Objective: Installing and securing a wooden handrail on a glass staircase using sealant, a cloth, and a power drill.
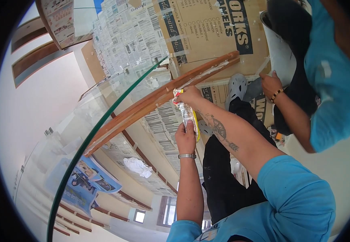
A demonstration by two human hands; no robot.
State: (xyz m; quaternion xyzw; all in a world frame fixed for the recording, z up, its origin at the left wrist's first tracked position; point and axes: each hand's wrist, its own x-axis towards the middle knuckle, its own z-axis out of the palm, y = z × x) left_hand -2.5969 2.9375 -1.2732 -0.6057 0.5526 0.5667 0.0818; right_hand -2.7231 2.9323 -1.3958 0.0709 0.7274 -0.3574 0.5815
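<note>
A narrow foil packet point(188, 114), silver with yellow and red along its edges, is held between my two hands. My left hand point(186, 137) is closed round its lower part, thumb lying on the foil. At the upper end my right hand point(192, 97) pinches the crumpled tip; some of its fingertips are hidden. Just beyond the packet, a reddish-brown wooden rail point(150, 99) slants from lower left to upper right, with white smears along its groove. I cannot tell whether my right hand touches the rail.
A green-edged glass panel point(102, 121) stands along the left. Flattened cardboard point(207, 44) and newspaper point(126, 44) cover the surface beyond. Stairs drop away below, where a crumpled white cloth point(138, 166) lies. At right a co-worker in blue point(336, 88) sits close, one hand point(271, 84) low.
</note>
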